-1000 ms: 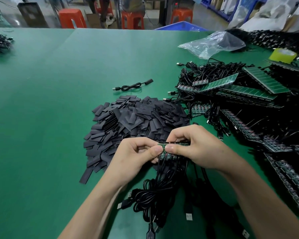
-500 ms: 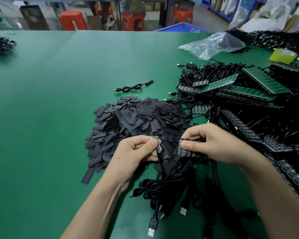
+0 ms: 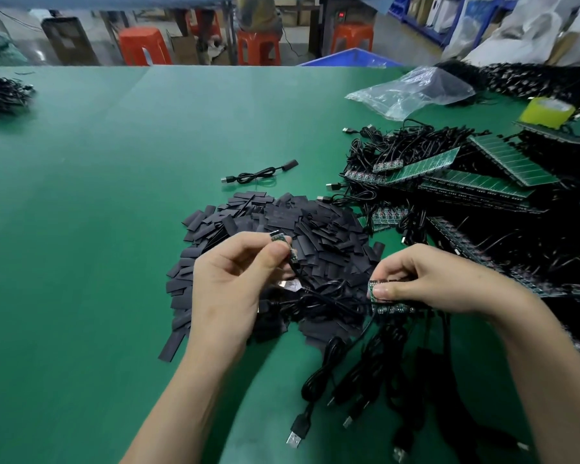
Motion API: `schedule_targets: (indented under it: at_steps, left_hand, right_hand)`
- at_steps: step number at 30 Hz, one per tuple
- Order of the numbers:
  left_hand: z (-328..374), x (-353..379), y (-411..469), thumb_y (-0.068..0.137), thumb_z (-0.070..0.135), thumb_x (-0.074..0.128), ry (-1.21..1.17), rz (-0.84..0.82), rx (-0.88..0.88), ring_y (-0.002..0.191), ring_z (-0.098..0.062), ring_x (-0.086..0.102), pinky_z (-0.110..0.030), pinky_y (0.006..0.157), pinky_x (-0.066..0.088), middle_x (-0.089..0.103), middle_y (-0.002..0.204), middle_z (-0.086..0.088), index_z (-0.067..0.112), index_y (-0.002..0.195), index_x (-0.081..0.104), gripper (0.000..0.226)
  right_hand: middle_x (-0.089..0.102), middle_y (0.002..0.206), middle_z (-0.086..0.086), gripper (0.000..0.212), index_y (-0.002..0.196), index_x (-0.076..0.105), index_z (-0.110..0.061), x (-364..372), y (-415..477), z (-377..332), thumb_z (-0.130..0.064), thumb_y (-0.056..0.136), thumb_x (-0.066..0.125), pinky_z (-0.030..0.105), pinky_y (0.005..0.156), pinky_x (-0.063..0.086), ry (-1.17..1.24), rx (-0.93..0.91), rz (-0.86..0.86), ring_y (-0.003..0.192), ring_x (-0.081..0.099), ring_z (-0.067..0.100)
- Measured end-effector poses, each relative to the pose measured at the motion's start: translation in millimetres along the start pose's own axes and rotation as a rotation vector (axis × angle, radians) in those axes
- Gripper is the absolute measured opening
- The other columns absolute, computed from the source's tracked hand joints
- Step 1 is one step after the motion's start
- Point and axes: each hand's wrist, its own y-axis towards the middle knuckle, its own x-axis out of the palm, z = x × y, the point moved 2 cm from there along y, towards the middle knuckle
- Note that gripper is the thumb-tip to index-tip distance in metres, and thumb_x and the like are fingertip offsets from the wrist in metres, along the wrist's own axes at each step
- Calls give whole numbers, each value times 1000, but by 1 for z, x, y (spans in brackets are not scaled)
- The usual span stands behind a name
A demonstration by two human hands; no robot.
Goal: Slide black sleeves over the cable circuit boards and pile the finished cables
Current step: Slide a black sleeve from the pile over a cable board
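Note:
My left hand [image 3: 230, 289] pinches one small green circuit board [image 3: 279, 238] between thumb and fingers, its black cable trailing down toward the right. My right hand [image 3: 426, 284] grips a strip of several joined green boards [image 3: 387, 304] whose cables [image 3: 365, 370] hang down to the table. Both hands hover over a heap of flat black sleeves [image 3: 282, 229] on the green table [image 3: 98, 229]. One sleeved cable [image 3: 258, 174] lies alone beyond the heap.
Stacked green board panels with tangled black cables [image 3: 476, 182] fill the right side. A clear plastic bag [image 3: 412, 92] and a yellow tape roll [image 3: 546, 112] lie at the far right. Another cable pile [image 3: 0, 93] sits far left. Orange stools [image 3: 144, 46] stand beyond the table.
My hands have pulled apart: the left one has drawn a single board off the strip and moved left and up, while the right one keeps the strip and moved right.

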Motion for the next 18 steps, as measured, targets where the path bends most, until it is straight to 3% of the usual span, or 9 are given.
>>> schedule_targets:
  at_steps: [3,6,8,10,13,15,18]
  left_hand:
    - [6,7,3,84,23,83,100,-50,91,64,-2,66,-15,61,52,74,71,5,29,78,78,9]
    - [5,15,4,79,30,79,145,-113,19,65,-6,66,-24,62,56,74,71,3,27,76,78,4]
    - [2,21,4,77,32,78,198,-220,-23,65,-10,67,-31,65,60,74,71,2,27,75,78,5]
    - [-1,29,2,79,28,79,222,-322,-62,63,-9,68,-24,64,58,74,69,2,28,75,79,3]
    - [-4,39,1,84,17,80,185,-383,-130,63,-9,67,-21,62,57,74,70,-2,24,75,77,12]
    - [-6,43,0,90,12,75,200,-430,-154,68,-11,69,-23,63,57,77,76,-8,19,81,73,12]
    - [-6,47,-4,99,9,64,147,-514,-247,67,-16,74,-26,62,59,76,75,-10,8,89,62,10]
  right_hand:
    - [76,91,-4,8,91,77,-34,-3,-7,-8,-36,94,71,25,78,50,74,-93,3,85,70,9]
    - [77,94,-5,6,89,78,-32,-6,-16,-20,-31,91,72,13,78,49,151,-236,51,87,71,7]
    - [77,93,-4,4,87,78,-31,-6,-22,-27,-32,89,74,12,78,49,181,-308,66,87,71,6]
    - [77,92,-3,7,87,78,-30,-6,-26,-34,-37,86,75,15,80,51,228,-355,76,87,72,8]
    - [78,91,2,18,87,78,-30,-3,-30,-43,-48,85,76,39,88,57,310,-434,79,91,73,23]
    - [79,90,5,21,88,78,-30,-1,-31,-45,-50,85,76,61,92,52,378,-514,97,90,73,35]
    - [77,83,9,21,87,78,-28,-1,-30,-46,-48,83,79,77,87,45,502,-579,150,82,69,50]
